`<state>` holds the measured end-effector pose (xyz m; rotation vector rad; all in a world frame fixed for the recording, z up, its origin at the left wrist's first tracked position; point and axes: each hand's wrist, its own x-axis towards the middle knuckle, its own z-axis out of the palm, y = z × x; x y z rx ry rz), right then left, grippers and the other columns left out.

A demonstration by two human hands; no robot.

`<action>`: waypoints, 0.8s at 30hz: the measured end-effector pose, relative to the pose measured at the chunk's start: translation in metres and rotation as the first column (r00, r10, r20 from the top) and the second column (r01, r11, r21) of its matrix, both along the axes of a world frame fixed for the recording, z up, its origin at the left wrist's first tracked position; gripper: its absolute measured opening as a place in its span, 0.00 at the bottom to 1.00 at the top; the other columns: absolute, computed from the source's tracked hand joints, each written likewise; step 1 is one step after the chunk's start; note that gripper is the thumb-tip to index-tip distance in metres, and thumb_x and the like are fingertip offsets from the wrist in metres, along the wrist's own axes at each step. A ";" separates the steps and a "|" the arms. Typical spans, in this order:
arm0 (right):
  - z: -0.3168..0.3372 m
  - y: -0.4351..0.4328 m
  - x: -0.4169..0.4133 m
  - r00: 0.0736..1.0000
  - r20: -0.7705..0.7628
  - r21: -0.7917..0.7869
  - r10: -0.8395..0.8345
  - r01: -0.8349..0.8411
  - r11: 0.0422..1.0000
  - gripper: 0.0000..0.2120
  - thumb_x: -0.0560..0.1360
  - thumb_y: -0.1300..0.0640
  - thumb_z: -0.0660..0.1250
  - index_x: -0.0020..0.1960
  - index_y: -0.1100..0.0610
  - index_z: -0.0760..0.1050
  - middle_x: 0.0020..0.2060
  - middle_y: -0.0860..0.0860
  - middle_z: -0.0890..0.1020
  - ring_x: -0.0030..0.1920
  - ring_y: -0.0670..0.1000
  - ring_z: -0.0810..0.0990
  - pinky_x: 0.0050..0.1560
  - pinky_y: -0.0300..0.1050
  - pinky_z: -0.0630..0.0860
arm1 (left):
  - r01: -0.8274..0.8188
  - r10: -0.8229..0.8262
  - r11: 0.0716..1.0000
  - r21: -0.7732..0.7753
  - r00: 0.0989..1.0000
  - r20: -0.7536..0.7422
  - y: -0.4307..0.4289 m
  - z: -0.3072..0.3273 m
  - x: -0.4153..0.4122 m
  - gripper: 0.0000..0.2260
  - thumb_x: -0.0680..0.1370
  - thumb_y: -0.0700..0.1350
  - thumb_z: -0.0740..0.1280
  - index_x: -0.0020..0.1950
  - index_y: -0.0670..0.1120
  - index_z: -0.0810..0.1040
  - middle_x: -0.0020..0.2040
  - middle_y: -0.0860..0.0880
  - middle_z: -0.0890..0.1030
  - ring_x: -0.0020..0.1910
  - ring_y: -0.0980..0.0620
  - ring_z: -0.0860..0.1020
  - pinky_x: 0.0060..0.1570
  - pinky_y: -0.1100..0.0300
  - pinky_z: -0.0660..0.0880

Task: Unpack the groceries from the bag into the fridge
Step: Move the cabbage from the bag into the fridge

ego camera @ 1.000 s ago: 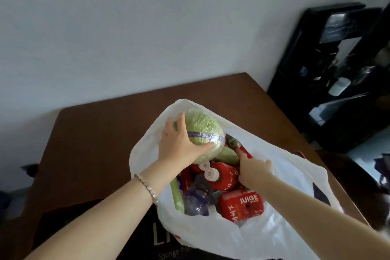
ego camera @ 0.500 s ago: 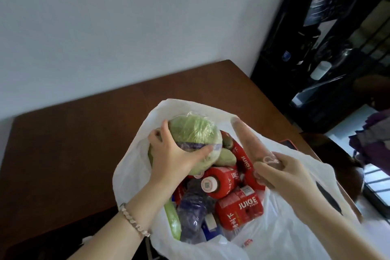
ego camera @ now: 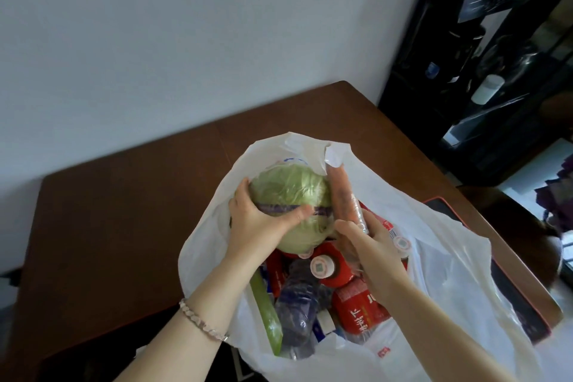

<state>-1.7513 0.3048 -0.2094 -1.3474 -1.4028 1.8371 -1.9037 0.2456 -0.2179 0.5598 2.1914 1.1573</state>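
Now | left hand [ego camera: 259,228] grip clamped on cabbage [ego camera: 290,186] | right hand [ego camera: 376,253] grip clamped on carrot [ego camera: 341,192]

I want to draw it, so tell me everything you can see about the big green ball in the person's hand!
It is a cabbage, round and pale green, wrapped in shiny clear film with a purple band round its middle. The left hand grips it from the left, thumb lying across the band. It is held up over the open white bag, just above the red bottles. The wrapped carrot in the right hand stands close along its right side, seemingly touching.
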 end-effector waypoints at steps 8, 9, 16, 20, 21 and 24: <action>-0.013 0.001 0.009 1.000 -0.003 -0.078 0.006 -0.006 0.997 0.07 0.75 0.60 0.65 0.49 0.49 0.75 0.38 0.51 0.81 0.37 0.50 0.79 0.32 0.38 0.75 | -0.043 -0.027 0.986 0.159 0.911 0.412 0.006 0.007 -0.006 0.51 0.47 0.63 0.77 0.67 0.54 0.65 0.59 0.53 0.76 0.58 0.48 0.76 0.54 0.43 0.77; -0.014 0.000 0.009 1.000 0.010 -0.061 0.016 -0.015 0.998 0.08 0.74 0.61 0.65 0.49 0.49 0.75 0.39 0.51 0.81 0.39 0.50 0.80 0.35 0.39 0.77 | -0.034 -0.043 0.984 0.173 0.905 0.423 0.006 0.007 -0.005 0.48 0.49 0.60 0.77 0.67 0.55 0.65 0.58 0.54 0.76 0.56 0.49 0.77 0.52 0.44 0.78; 0.006 -0.006 0.022 0.973 0.115 0.148 0.201 -0.217 0.965 0.10 0.67 0.53 0.68 0.47 0.45 0.73 0.37 0.44 0.80 0.40 0.45 0.79 0.35 0.32 0.75 | -0.102 -0.040 0.930 0.353 0.927 0.373 -0.010 0.007 0.008 0.34 0.56 0.55 0.81 0.57 0.62 0.70 0.58 0.54 0.78 0.56 0.51 0.79 0.55 0.45 0.78; 0.034 -0.011 0.047 0.967 0.085 0.151 0.241 -0.251 0.956 0.10 0.67 0.60 0.68 0.47 0.52 0.75 0.39 0.60 0.80 0.40 0.64 0.78 0.36 0.46 0.80 | 0.006 -0.133 0.865 0.501 0.967 0.219 -0.028 0.026 0.022 0.31 0.54 0.55 0.76 0.55 0.63 0.69 0.58 0.53 0.77 0.55 0.54 0.79 0.50 0.56 0.79; 0.041 -0.012 0.054 0.964 0.101 0.165 0.246 -0.260 0.951 0.10 0.69 0.63 0.69 0.47 0.51 0.75 0.41 0.61 0.80 0.43 0.63 0.79 0.40 0.50 0.81 | 0.037 -0.156 0.847 0.531 0.971 0.181 -0.031 0.033 0.025 0.32 0.54 0.54 0.76 0.55 0.63 0.69 0.58 0.52 0.76 0.55 0.55 0.79 0.49 0.59 0.79; 0.069 -0.018 0.075 0.957 0.151 0.238 0.248 -0.279 0.930 0.12 0.66 0.61 0.70 0.46 0.46 0.77 0.41 0.53 0.82 0.41 0.52 0.83 0.41 0.49 0.81 | 0.119 -0.221 0.768 0.629 0.971 0.087 -0.031 0.054 0.038 0.31 0.55 0.52 0.76 0.54 0.64 0.69 0.59 0.51 0.76 0.56 0.55 0.78 0.47 0.61 0.79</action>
